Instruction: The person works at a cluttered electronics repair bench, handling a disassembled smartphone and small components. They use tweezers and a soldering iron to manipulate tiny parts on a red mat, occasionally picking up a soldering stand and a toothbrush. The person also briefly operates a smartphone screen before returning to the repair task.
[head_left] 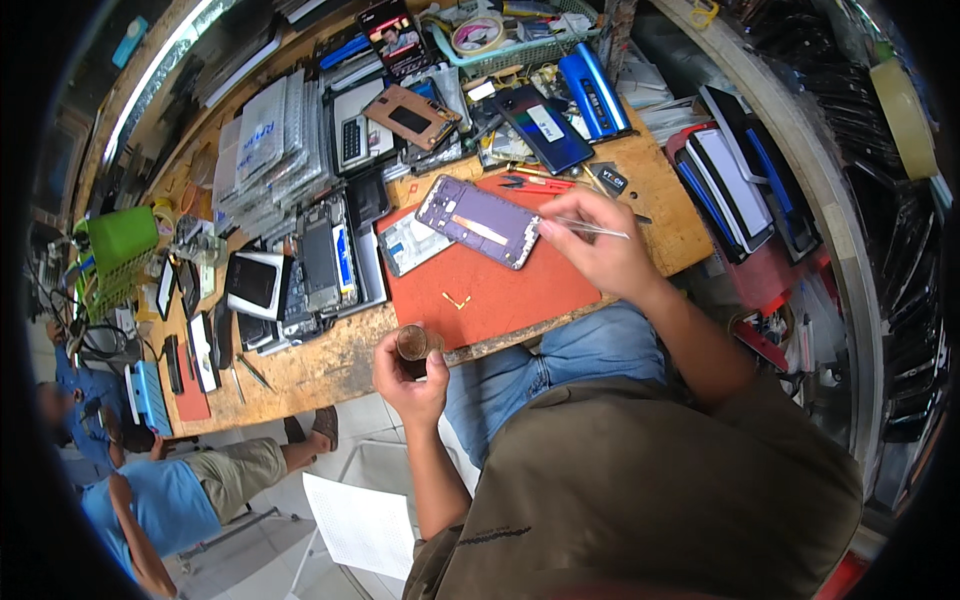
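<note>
In my left hand [410, 388] is a small round jar [412, 343] with brownish contents, held by fingers and thumb at the front edge of the workbench. My right hand [612, 245] pinches thin metal tweezers [598, 230], its fingertips close to the right end of a purple phone frame [470, 208]. The frame lies tilted on a red mat [530, 300], partly over a silvery phone part [412, 248]. A small V-shaped gold strip [457, 301] rests on the mat, nearer to me.
Stacked plastic-wrapped packs [265, 150] and opened phones [325, 255] crowd the left. Behind the mat lie a dark blue phone [543, 128], a blue case [593, 92] and a green basket [520, 52]. A red bin [745, 265] stands right. A person in blue [165, 515] is at lower left.
</note>
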